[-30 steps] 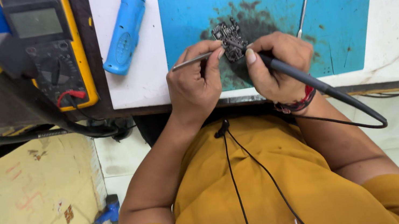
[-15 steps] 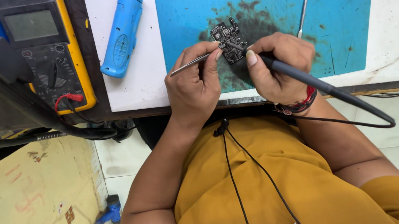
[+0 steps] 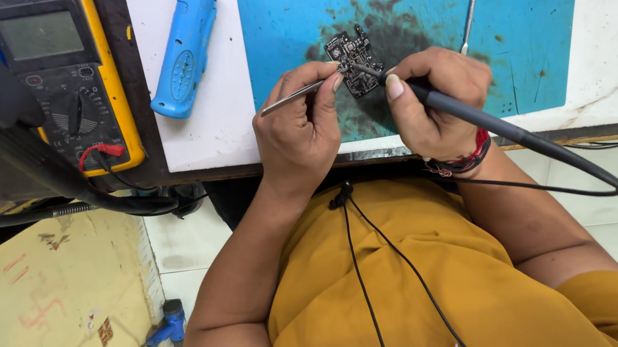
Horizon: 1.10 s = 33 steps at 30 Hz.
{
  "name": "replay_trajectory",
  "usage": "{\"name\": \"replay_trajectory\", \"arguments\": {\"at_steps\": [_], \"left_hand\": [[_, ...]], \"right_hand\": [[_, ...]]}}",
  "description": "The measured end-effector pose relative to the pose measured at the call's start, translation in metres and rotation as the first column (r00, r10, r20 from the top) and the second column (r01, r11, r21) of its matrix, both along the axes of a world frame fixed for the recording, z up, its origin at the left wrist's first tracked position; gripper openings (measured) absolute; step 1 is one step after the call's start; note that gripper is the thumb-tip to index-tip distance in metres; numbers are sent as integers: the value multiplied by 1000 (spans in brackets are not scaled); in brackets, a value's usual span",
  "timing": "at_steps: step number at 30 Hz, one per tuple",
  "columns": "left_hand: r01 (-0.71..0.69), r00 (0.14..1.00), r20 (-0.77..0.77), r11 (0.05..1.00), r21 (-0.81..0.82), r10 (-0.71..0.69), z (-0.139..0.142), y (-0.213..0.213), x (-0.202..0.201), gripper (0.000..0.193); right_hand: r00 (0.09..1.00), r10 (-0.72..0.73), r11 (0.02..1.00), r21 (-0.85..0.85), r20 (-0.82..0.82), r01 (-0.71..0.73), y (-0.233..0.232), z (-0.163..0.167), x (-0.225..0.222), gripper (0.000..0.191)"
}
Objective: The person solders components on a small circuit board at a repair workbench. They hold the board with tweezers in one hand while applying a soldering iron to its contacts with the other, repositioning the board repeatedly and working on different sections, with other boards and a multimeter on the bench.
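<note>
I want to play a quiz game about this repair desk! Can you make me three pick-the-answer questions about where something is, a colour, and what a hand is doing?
1. Where does the small dark circuit board lie?
A. on the blue work mat
B. on the floor
C. on the yellow multimeter

2. What colour is the chunky plastic tool left of the mat?
A. red
B. blue
C. green

3. What does the right hand hold?
A. nothing
B. a cup
C. a black corded soldering iron

Answers: 1 A, the board rests on the mat's stained patch; 2 B, its whole body is blue; 3 C, fingers wrap the iron, its tip at the board, while the left hand grips thin metal tweezers.
</note>
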<state>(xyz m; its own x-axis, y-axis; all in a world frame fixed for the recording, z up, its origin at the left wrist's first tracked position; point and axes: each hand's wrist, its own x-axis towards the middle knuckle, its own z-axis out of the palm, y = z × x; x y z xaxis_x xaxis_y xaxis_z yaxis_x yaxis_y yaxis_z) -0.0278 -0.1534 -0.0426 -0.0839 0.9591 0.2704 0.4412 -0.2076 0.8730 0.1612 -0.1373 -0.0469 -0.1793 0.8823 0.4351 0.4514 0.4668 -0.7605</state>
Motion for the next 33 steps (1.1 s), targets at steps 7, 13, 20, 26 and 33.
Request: {"name": "replay_trajectory", "arguments": {"at_steps": [7, 13, 20, 26, 33], "left_hand": [[-3, 1000, 3, 1000, 12, 3, -3, 0, 0, 9], [-4, 1000, 8, 1000, 8, 4, -4, 0, 0, 9], [2, 1000, -1, 1000, 1, -2, -4, 0, 0, 9], [-1, 1000, -9, 1000, 7, 1, -4, -1, -2, 9], [-2, 1000, 2, 1000, -3, 2, -4, -1, -1, 9]], "right_hand": [[1000, 1, 1000, -24, -4, -1, -1, -2, 0, 9], [1000, 16, 1000, -2, -4, -16, 0, -4, 1, 9], [1000, 11, 1000, -2, 5, -11, -1, -6, 3, 10], [1000, 13, 1000, -5, -2, -13, -2, -6, 1, 10], [1000, 19, 1000, 2, -1, -19, -2, -6, 2, 10]]}}
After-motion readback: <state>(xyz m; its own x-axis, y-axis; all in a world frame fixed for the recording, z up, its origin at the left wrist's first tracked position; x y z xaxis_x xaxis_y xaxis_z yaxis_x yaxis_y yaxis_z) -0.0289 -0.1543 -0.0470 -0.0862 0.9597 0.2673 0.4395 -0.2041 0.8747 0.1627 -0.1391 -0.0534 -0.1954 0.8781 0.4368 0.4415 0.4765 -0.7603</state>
